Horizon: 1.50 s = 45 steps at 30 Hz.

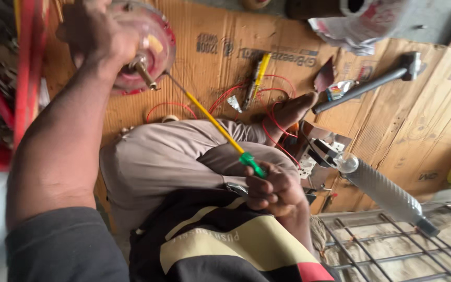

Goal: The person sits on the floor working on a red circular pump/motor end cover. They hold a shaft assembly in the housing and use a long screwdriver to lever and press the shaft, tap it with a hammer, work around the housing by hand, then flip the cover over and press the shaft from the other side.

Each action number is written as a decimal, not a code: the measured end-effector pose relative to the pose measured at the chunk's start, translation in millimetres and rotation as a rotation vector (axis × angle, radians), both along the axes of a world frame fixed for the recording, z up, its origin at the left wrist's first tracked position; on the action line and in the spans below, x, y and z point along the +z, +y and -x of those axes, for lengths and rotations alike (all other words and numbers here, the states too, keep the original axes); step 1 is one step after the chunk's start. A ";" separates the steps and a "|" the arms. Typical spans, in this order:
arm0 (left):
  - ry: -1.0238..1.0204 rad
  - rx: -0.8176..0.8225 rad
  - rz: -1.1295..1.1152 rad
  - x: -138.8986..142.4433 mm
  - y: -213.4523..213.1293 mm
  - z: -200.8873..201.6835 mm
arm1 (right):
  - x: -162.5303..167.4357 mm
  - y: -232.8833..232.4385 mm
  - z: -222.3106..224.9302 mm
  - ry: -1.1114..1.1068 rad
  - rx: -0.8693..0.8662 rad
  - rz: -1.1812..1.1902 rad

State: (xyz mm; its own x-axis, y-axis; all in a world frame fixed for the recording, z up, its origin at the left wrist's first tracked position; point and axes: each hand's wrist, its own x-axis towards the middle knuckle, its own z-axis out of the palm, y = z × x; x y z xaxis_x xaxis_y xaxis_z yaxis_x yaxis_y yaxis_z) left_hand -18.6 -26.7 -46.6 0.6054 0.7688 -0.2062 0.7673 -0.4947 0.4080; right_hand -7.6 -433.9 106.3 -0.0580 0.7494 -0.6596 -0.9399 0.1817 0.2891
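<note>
We are sitting on flattened cardboard (220,78), looking down over our own lap, and working on a round red motor housing (150,49) with a clear cover and a brass shaft sticking out of its middle. Our left hand (97,34) is gripping the housing from above, fingers curled tightly around its rim. Our right hand (275,188) is closing in a fist around the green end of a long yellow screwdriver (215,122), well below and to the right of the housing. The screwdriver is slanting up across our knee, and its thin metal tip is reaching the housing just beside the shaft; we cannot tell whether the tip is touching it.

To the right of the housing, loose red wires (270,112) are looping over the cardboard near our bare foot (291,109). A second, smaller yellow tool (259,75) is lying among the wires. Farther right of the housing, a hammer (366,86) with a dark handle is resting on the cardboard, head pointing away from us. Lower right of the housing, a grey ribbed handle (387,190) is angling over a wire grille (387,245), beside a small metal switch box (319,149).
</note>
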 end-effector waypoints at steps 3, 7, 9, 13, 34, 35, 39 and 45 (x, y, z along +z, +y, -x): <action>0.034 0.026 -0.012 11.0 -3.9 -3.6 | -23.5 -2.9 3.5 -0.571 0.189 -0.163; 0.080 0.060 0.021 26.4 -7.6 -8.8 | -31.1 -5.0 0.8 -1.284 0.808 0.470; 0.110 0.084 0.045 31.5 -8.5 -11.6 | -26.7 -2.7 6.9 -1.186 0.921 0.916; 0.103 0.056 -0.024 33.4 -11.5 -12.7 | -18.2 3.4 28.6 -1.765 0.716 1.050; 0.095 0.037 0.065 24.8 -16.2 -10.3 | -26.6 -9.1 42.0 -1.422 0.828 0.865; 0.081 0.038 0.052 26.4 -17.6 -11.0 | -25.3 -8.5 41.0 -1.317 0.871 0.877; 0.062 0.026 0.039 35.4 -22.1 -14.1 | -18.0 -6.3 31.7 -1.380 1.046 0.783; 0.037 -0.017 0.035 44.5 -27.2 -9.5 | -13.3 3.0 12.8 -1.638 1.498 0.661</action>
